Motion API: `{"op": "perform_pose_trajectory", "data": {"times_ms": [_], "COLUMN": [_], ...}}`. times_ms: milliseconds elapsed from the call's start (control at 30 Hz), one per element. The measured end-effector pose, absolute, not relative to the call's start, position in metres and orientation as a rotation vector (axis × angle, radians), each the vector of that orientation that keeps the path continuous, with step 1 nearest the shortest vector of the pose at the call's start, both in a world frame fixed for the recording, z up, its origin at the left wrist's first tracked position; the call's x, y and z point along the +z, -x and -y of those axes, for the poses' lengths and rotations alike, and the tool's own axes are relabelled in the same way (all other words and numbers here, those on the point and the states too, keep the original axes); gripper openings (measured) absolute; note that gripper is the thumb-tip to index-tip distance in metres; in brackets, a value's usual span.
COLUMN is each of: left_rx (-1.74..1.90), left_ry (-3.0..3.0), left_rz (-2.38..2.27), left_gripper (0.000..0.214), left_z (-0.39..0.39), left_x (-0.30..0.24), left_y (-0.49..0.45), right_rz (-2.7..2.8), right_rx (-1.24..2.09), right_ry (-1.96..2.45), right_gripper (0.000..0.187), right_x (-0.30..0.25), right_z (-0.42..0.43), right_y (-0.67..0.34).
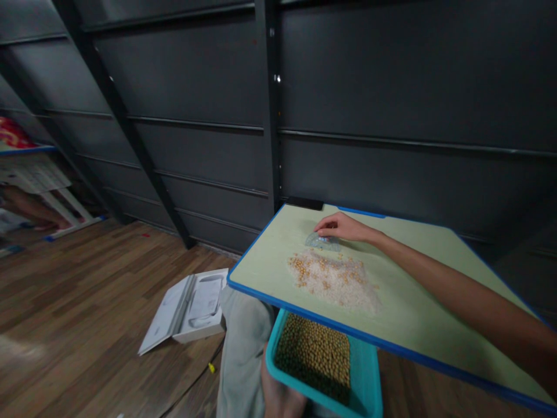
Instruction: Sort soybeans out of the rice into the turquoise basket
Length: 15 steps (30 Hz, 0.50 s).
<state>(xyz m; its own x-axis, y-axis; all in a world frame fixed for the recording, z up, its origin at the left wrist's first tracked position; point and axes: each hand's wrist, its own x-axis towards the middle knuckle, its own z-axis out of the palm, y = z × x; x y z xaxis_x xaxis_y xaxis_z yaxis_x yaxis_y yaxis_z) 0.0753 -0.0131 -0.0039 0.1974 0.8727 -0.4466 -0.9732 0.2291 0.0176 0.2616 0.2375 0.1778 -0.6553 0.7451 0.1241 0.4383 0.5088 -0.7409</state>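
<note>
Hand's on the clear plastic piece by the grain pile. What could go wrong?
The loose pile of pale grains and yellow beans reaches near the blue front edge of the table; a sweep of the right hand or forearm could push some off, past the teal tray below. The clear plastic piece looks thin and might buckle, scattering grains.

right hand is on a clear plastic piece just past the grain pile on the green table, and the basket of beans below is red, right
No: the basket of beans is turquoise, not red, as the head view shows. The rest holds: the right hand is on the clear plastic piece just past the grain pile on the green table.
</note>
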Motion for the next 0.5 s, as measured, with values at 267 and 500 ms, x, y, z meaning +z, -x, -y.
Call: {"op": "perform_pose_trajectory", "data": {"times_ms": [267,500], "left_rx": [1.33,1.329], "left_ry": [0.205,0.208], "left_rz": [-0.425,-0.436], "left_gripper": [0.035,0.04], "left_z": [0.014,0.013], "left_x": [-0.02,-0.013], "left_y": [-0.074,-0.074], "right_rz": [2.343,2.321], "right_rx": [0.949,1.036], "right_ry": [0.972,0.968], "right_gripper": [0.023,0.024], "right_x": [0.181,0.175], "right_z": [-0.237,-0.236], "right_y": [-0.259,-0.256]}}
